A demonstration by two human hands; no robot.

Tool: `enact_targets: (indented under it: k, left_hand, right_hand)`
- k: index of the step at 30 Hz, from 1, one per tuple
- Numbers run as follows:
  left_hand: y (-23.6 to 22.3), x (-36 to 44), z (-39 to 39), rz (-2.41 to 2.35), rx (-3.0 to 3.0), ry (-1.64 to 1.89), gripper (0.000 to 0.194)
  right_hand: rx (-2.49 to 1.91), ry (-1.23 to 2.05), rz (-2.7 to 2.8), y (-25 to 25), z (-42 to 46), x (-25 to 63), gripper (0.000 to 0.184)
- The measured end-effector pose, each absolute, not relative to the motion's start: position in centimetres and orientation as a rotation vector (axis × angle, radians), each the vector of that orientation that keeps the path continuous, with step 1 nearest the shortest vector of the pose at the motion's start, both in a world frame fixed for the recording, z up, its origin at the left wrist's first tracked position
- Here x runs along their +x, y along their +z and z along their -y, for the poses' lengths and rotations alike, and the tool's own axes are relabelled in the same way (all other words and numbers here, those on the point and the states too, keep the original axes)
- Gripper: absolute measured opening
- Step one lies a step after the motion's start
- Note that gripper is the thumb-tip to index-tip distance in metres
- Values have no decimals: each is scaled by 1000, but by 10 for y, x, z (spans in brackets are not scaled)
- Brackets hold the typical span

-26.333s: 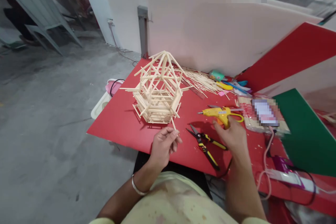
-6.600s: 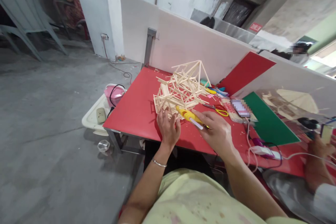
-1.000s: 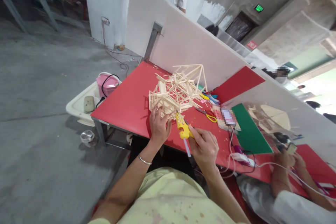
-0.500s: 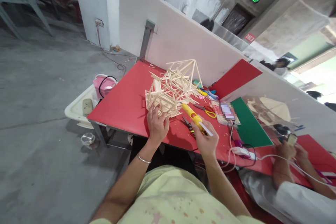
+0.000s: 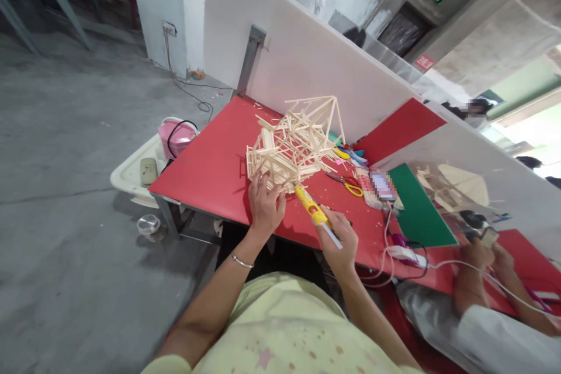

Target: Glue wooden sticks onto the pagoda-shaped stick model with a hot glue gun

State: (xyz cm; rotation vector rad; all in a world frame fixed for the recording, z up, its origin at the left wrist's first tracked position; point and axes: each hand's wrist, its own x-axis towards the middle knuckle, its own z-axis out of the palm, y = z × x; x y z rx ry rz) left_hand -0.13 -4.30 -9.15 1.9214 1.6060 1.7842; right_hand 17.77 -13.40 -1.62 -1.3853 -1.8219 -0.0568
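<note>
One yellow glue gun [image 5: 312, 208] sits in my right hand [image 5: 342, 239], the fingers closed round its grip, a pale stick [image 5: 332, 235] jutting from its back toward me. My left hand [image 5: 266, 204] lies with curved fingers on the near, lower side of the wooden-stick structure [image 5: 284, 158] — whether they pinch a stick, I cannot tell. The gun's nozzle is at or just beside the structure's near right corner. Between the gun and the near edge of the bench [image 5: 205, 172] I have only a modest strip of red; leftward, a broader stretch runs from the structure to the side edge, so that side gives me the most room. Rightward is tighter — yellow-handled scissors [image 5: 353, 188] near the gun, then a phone [image 5: 382, 186] on a packet [image 5: 364, 190], and a green board [image 5: 421, 210] past them. Beyond the left edge, lower down, stands a white tray [image 5: 127, 175] with a pink tub [image 5: 177, 137]. Behind the structure, the white partition [image 5: 307, 64] closes the far side.
</note>
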Motion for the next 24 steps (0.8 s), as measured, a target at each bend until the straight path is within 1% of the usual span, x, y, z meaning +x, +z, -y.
enact_targets:
  k: [4, 14, 20, 24]
  left_hand:
    - [-92, -2, 43, -1581, 1922, 1787, 26]
    - [-92, -2, 43, -1619, 1891, 1791, 23]
    - [-91, -3, 43, -1631, 1874, 1756, 22]
    - [-91, -2, 43, -1639, 1865, 1756, 21]
  right_hand:
    - [-1344, -108, 1900, -17, 125, 171, 45]
    - [-1348, -114, 1951, -20, 127, 170, 43]
    - [-1488, -127, 1803, -24, 124, 184, 39]
    - [-1533, -79, 1704, -25, 118, 192, 39]
